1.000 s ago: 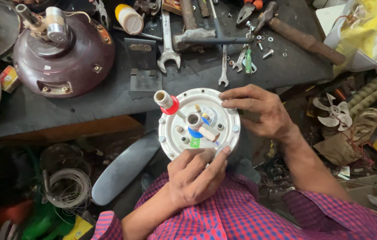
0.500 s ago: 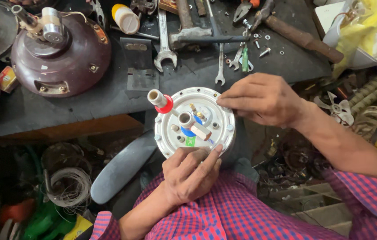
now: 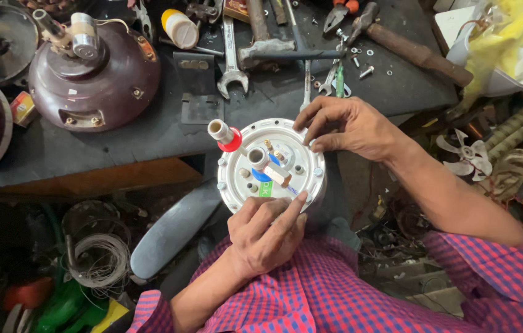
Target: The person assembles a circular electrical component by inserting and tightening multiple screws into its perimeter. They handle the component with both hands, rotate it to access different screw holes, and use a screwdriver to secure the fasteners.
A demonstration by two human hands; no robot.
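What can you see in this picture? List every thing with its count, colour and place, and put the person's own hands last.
fan motor housing: one, white, on the person's lap at the bench edge
shaft: one, metal with a red collar, sticking out of the white housing
maroon motor housing: one, on the bench, upper left
spanner: one, silver, on the bench, top centre
hammer: one, dark head, beside the spanner
workbench: one, black top
wire coil: one, grey, on the floor, lower left
small fan impeller: one, white, right
left hand: on the housing's near rim
right hand: on the housing's far rim
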